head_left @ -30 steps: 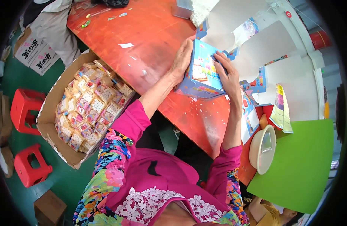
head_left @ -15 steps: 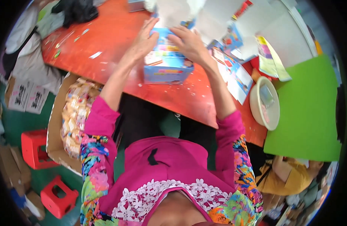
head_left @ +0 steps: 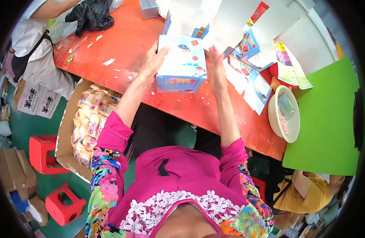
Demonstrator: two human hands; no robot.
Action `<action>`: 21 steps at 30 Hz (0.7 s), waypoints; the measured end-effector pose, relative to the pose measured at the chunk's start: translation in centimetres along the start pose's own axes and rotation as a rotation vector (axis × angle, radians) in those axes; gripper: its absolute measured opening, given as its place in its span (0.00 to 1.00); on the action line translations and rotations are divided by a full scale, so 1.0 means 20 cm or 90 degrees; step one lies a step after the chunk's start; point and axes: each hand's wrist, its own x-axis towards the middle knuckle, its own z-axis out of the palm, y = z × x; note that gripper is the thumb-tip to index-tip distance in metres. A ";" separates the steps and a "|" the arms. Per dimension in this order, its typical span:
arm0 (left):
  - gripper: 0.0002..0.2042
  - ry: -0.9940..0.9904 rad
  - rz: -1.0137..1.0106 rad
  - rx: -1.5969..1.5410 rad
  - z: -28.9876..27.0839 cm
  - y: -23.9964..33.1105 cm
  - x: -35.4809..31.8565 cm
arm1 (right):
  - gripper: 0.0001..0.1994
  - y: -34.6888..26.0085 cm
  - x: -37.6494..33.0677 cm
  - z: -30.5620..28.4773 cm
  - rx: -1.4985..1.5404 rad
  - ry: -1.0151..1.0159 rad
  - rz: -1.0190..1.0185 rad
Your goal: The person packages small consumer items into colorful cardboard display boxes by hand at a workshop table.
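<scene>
A light blue printed cardboard box (head_left: 182,63) stands on the red table (head_left: 123,43) in front of me. My left hand (head_left: 154,61) presses flat against its left side. My right hand (head_left: 215,67) is laid against its right side, fingers straight and pointing away from me. Both hands hold the box between them. Flat unfolded box blanks (head_left: 250,75) with blue print lie just right of the box and behind it.
A cream bowl (head_left: 285,119) sits near the table's right end, beside a green sheet (head_left: 329,119). An open carton of small wrapped packets (head_left: 89,123) stands on the floor at my left. Two red stools (head_left: 43,154) are farther left. Another person (head_left: 313,190) sits lower right.
The view has swung, so the box now appears straight ahead and square-on. My hands have stayed on its two sides, the right one sliding down from the top to the side.
</scene>
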 end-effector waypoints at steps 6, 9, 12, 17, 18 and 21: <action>0.23 -0.002 -0.019 -0.209 -0.14 -0.15 -0.01 | 0.34 -0.05 -0.16 0.25 -0.199 -0.048 -0.051; 0.23 -0.027 -0.014 -0.393 -0.20 -0.23 -0.06 | 0.31 -0.25 -0.13 0.44 -0.618 -0.066 -0.264; 0.24 0.032 -0.012 -0.259 -0.20 -0.41 -0.05 | 0.26 -0.17 -0.10 0.62 -0.946 -0.120 -0.336; 0.29 0.225 0.258 0.281 -0.15 -0.27 -0.11 | 0.22 -0.07 -0.02 0.53 -0.972 -0.053 -0.416; 0.30 0.187 0.206 0.061 -0.12 -0.20 -0.16 | 0.22 -0.08 -0.01 0.50 -0.971 -0.054 -0.415; 0.46 0.083 0.272 0.103 0.00 -0.18 -0.35 | 0.24 -0.16 0.01 0.33 -0.823 -0.187 -0.385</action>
